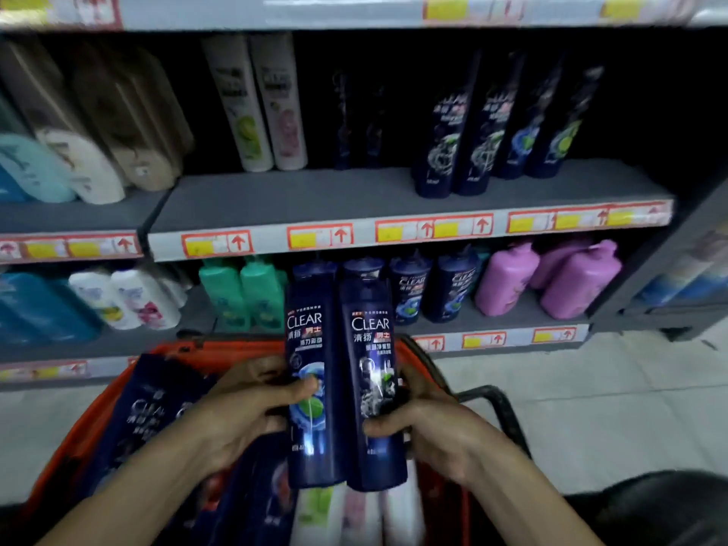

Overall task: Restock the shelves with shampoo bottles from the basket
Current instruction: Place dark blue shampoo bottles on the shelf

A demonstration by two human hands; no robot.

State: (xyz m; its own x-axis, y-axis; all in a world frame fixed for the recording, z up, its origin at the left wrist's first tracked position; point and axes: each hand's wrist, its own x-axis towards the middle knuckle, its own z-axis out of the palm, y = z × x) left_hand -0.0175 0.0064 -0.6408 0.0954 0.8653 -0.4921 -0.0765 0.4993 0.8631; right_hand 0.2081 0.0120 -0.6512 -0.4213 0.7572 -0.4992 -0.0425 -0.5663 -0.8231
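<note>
Two dark blue CLEAR shampoo bottles stand upright side by side above the red basket point(102, 403). My left hand point(244, 407) grips the left bottle point(311, 348) around its lower half. My right hand point(429, 419) grips the right bottle point(372, 348) the same way. More dark blue bottles point(153, 411) and some white ones point(354, 514) lie in the basket below. The grey middle shelf point(315, 202) has bare room between two white bottles point(260, 108) and a row of dark blue bottles point(484, 128).
The lower shelf point(508, 317) holds green bottles point(244, 293), dark blue CLEAR bottles point(429, 285) and purple bottles point(551, 277). Beige and white bottles point(98, 132) fill the left bay. The basket's black handle point(500, 407) sticks out at right over a pale tiled floor point(591, 407).
</note>
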